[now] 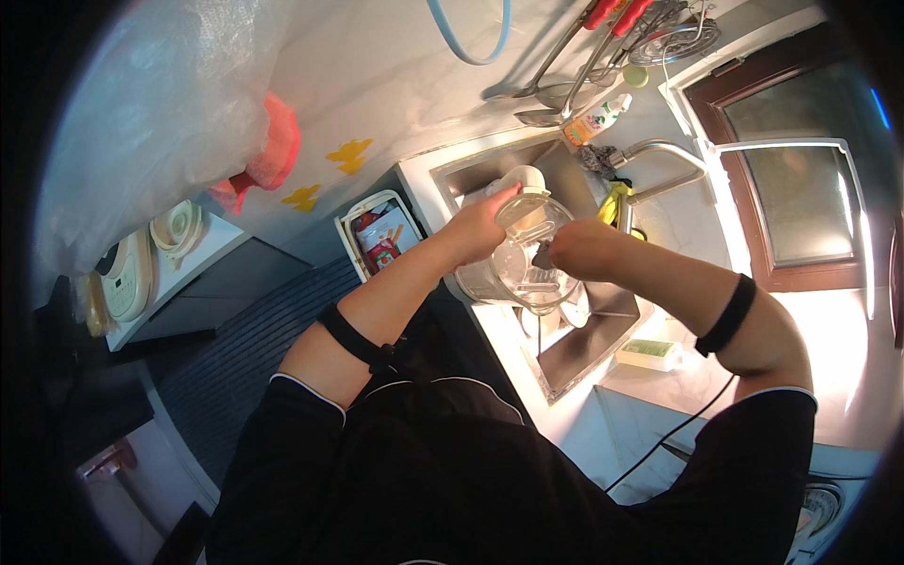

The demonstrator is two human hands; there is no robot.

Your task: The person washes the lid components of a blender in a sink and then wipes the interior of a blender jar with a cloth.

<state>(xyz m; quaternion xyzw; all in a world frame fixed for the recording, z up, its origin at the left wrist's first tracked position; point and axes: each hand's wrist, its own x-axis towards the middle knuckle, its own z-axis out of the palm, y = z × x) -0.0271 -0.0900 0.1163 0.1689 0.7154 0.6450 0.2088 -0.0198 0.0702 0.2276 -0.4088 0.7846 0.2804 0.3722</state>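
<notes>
A clear plastic jug, which looks like a blender jar with a pale handle, is tilted over the stainless steel sink. My left hand grips it by the handle side, some fingers hidden behind the wall. At the jug's mouth is my right hand, closed on a dark grey scrubbing cloth. The cloth's tip points into the jug. White dishes lie in the basin below, partly covered by the jug.
A bent metal faucet stands behind the sink beside yellow gloves or cloths. A spray bottle and hanging ladles are at the wall. Left is a bin with packaging; a soap box sits on the right counter.
</notes>
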